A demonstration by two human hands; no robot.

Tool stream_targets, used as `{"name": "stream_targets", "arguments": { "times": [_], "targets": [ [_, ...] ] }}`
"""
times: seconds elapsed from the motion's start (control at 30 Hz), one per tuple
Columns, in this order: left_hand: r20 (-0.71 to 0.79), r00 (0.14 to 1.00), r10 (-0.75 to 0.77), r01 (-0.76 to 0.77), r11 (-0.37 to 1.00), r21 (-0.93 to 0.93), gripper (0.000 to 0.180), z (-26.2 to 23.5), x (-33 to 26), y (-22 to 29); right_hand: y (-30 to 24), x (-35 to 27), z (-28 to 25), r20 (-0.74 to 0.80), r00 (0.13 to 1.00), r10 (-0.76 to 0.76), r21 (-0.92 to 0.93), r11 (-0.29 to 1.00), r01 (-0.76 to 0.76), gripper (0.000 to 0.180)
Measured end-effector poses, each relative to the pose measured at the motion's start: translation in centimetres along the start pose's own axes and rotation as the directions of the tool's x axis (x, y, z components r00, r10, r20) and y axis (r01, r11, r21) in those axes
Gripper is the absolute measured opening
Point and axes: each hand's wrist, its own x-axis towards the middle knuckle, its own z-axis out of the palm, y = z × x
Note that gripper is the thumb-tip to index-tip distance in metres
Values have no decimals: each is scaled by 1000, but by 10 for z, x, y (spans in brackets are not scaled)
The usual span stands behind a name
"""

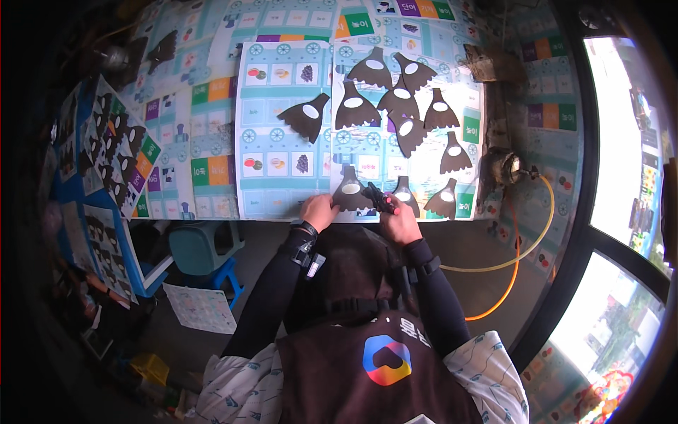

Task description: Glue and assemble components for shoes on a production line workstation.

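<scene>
At the near edge of the sheet-covered table, a dark fan-shaped piece point(351, 201) with a white oval lies between my hands. My left hand point(320, 213) pinches its left edge. My right hand point(401, 223) is closed around a small black hand tool with red grips point(382, 201); its tip reaches the piece's right side. What kind of tool it is I cannot make out. Similar scalloped pieces lie beyond, among them one at the left point(305, 117) and one at the right point(455, 154). Another piece point(402, 195) sits just right of the tool, partly hidden by it.
More dark pieces rest on a printed sheet point(152, 152) at the left. Below stand a grey-green stool point(199, 249) and a loose paper sheet point(200, 309). A yellow hose point(550, 212) and an orange hose point(513, 283) hang at the right, near a window point(621, 155).
</scene>
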Motion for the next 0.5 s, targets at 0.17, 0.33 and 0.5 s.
{"name": "stream_targets", "arguments": {
  "times": [0.17, 0.33, 0.5],
  "targets": [
    [2, 999, -32, 32, 999, 38, 30, 0, -2, 8, 13, -2, 9, 22, 1000, 21, 29, 999, -22, 42],
    [94, 986, -136, 117, 977, 180, 34, -12, -1, 21, 6, -2, 10, 109, 989, 97, 23, 995, -100, 41],
    [-308, 950, -56, 100, 986, 131, 37, -45, 34, -17, 7, -13, -12, 98, 992, 75, 221, 971, -95, 31]
  ]
}}
